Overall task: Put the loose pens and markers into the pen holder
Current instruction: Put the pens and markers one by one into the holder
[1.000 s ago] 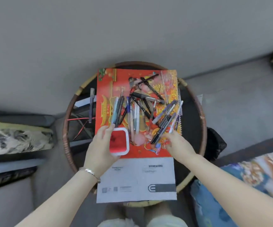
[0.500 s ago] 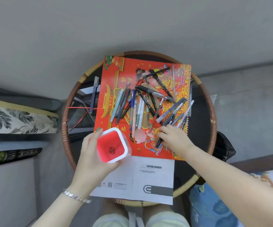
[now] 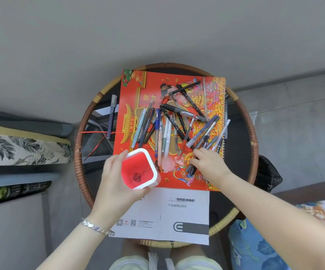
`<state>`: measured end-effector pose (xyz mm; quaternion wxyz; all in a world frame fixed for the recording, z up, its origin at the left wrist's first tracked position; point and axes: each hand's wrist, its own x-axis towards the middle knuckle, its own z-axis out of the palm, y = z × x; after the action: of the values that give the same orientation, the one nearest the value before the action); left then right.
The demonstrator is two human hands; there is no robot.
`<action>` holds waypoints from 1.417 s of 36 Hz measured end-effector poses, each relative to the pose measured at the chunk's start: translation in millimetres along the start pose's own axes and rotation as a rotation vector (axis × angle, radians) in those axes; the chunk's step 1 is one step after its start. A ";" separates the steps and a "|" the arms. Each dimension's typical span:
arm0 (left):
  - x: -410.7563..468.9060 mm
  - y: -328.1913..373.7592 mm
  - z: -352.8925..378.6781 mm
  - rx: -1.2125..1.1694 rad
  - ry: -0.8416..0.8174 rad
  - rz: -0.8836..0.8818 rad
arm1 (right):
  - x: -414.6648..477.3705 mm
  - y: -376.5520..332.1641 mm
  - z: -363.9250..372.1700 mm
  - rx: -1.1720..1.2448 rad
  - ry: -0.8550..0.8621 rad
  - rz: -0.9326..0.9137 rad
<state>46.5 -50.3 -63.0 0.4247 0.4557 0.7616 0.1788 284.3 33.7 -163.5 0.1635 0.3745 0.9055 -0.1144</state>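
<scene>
Head view showed left hand (image 3: 117,178) gripping pen holder (image 3: 139,168); right hand (image 3: 209,165) pinching dark pens (image 3: 193,169), which risked slipping from that crossed pile.

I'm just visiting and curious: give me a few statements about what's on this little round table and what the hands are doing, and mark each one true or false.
1. The left hand holds the pen holder. True.
2. The pen holder is full of pens. False: no pens are in it.
3. The loose pens lie on a red calendar. True.
4. The right hand is raised high, clear of the pens. False: it rests on the pile's near end.
5. One dark pen lies apart, left of the calendar. True.
</scene>
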 end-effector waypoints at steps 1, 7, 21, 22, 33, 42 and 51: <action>0.0 -0.4 -0.8 0.015 0.001 0.000 | 1.7 0.4 0.6 -0.001 0.056 -0.013; -0.9 1.2 -1.9 0.072 -0.035 0.019 | -11.9 -19.0 -50.4 0.590 0.570 0.046; 5.2 47.9 25.1 0.157 -0.083 0.287 | -39.8 -64.9 -132.4 1.557 0.526 0.486; 6.5 50.4 27.9 0.157 -0.076 0.291 | -40.0 -65.4 -130.4 1.577 0.494 0.513; 18.8 53.3 40.5 0.109 -0.009 0.122 | -56.7 -47.0 -120.0 1.285 0.645 0.465; 14.6 53.5 37.1 0.243 -0.028 0.284 | -48.0 -43.8 -108.8 1.071 0.495 0.515; 20.8 52.6 34.9 0.082 0.046 0.162 | -33.1 -42.4 -90.8 1.232 0.466 0.423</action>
<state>98.6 -9.4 -58.5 0.3720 0.5285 0.7386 0.1915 256.9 13.1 -63.7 -0.2588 0.5826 0.5945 -0.4901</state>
